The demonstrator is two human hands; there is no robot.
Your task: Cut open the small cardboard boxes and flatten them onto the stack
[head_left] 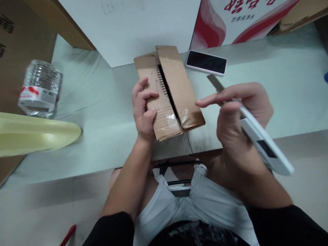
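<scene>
A small brown cardboard box [180, 89] lies on the pale green table, with a dark slit running lengthwise between its top flaps and clear tape at the near end. My left hand [145, 111] grips the box along its left side, fingers curled over the flap. In my right hand [243, 116] is a white utility knife [265, 147], its blade bared and pointing up and left. The index finger of that hand reaches to the right edge of the box, seemingly touching it. The blade is apart from the cardboard.
A phone [206, 62] lies just beyond the box, screen dark. Large white cartons [143, 30] stand along the back. At left are a clear water bottle [41, 87] on its side and a long yellow object [38, 133]. The table's near edge runs above my lap.
</scene>
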